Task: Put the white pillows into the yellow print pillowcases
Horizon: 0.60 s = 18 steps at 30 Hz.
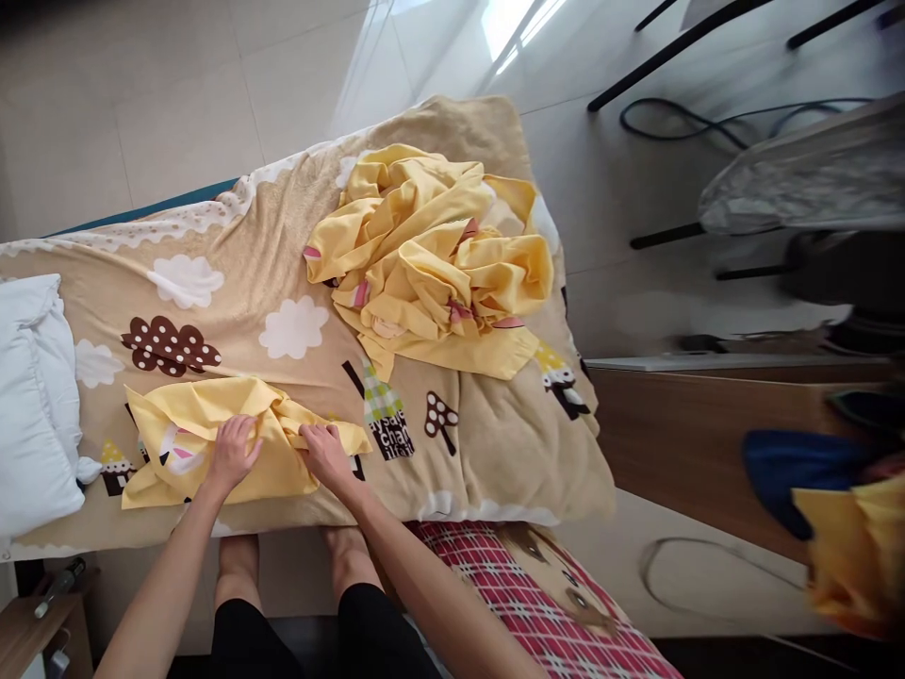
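Observation:
A yellow cloth (261,481) with a printed white animal face lies partly folded near the front edge of the bed. On top of it rests my left hand (235,455), fingers spread against the fabric. To its right, my right hand (327,457) grips a bunched part of the same cloth, whose narrow end reaches out to the right. Farther back on the bed sits a large crumpled heap of yellow fabric (431,264) with pink and dark printed bits; neither hand touches it.
A beige blanket (481,424) with clouds and mushrooms covers the bed. White bedding (32,405) lies at the left end. A red plaid cloth (487,561) hangs beside my legs. At right are a wooden surface (685,443), blurred blue and yellow items, and a cable (693,118) on the floor.

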### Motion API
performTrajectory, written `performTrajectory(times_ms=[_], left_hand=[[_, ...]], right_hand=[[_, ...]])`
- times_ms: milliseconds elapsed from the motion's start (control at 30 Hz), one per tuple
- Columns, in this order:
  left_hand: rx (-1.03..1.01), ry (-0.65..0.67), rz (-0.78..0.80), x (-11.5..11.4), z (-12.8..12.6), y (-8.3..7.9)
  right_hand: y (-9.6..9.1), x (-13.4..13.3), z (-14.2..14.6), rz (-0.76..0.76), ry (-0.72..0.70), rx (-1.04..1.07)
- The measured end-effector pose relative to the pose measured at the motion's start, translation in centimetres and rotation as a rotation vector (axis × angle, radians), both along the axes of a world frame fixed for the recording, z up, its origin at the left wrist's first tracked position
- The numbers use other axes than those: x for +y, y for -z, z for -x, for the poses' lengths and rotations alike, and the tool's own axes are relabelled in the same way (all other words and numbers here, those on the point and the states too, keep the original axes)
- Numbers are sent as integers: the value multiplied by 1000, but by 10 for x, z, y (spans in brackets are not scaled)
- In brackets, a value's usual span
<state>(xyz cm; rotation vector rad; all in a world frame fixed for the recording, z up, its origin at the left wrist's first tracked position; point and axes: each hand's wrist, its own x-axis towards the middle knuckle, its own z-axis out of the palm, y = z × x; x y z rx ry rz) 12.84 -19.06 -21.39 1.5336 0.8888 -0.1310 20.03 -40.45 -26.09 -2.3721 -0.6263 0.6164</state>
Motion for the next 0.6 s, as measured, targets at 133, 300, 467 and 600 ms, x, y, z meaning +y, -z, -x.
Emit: performTrajectory(times_ms=[133,300,467,600], left_hand=[[7,61,32,-16,-10,12],[90,3,-16,3,28,11],[159,27,-72,16,66,1],[157,44,-167,11,81,-13]], right_hand=[[-24,-36,12,2,132,41],[-37,-84,17,46,439,93],[-27,-109,14,74,668,148],[-23,-115,4,79,787,149]])
